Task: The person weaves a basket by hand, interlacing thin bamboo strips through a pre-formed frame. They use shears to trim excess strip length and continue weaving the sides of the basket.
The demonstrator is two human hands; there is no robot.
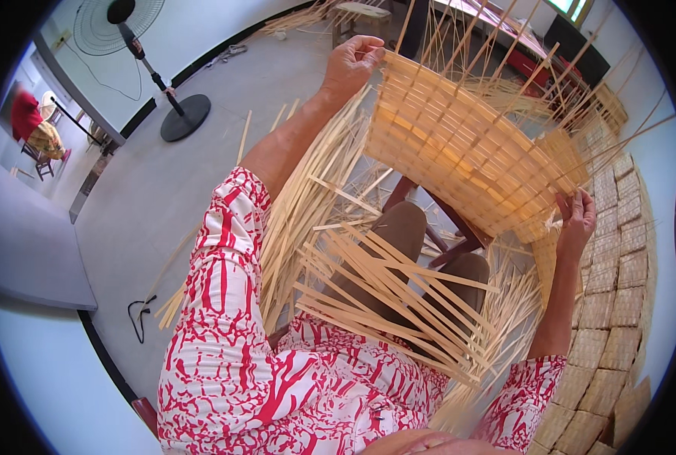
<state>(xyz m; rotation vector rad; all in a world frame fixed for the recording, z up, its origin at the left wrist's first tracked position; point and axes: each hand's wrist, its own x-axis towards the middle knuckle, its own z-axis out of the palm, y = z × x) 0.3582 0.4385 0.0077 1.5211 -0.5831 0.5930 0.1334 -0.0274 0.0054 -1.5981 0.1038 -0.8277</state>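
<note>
A partly woven bamboo basket [459, 144] stands tilted in front of my knees, with long upright stakes sticking out of its upper edge. My left hand [353, 67] pinches the far left end of that edge. At the opposite end, on the right, my right hand [577, 218] pinches the edge with thumb and fingers. Whether the fingertips hold one strip or the whole weave cannot be made out. Loose flat bamboo strips [399, 292] lie across my lap, below the basket.
Long bamboo strips [308, 197] are heaped on the floor to my left. Stacked woven baskets [611, 288] line the right wall. A standing fan [185, 117] is at the far left, a stool [359, 14] at the back. Through a doorway, a person in red [25, 114] sits.
</note>
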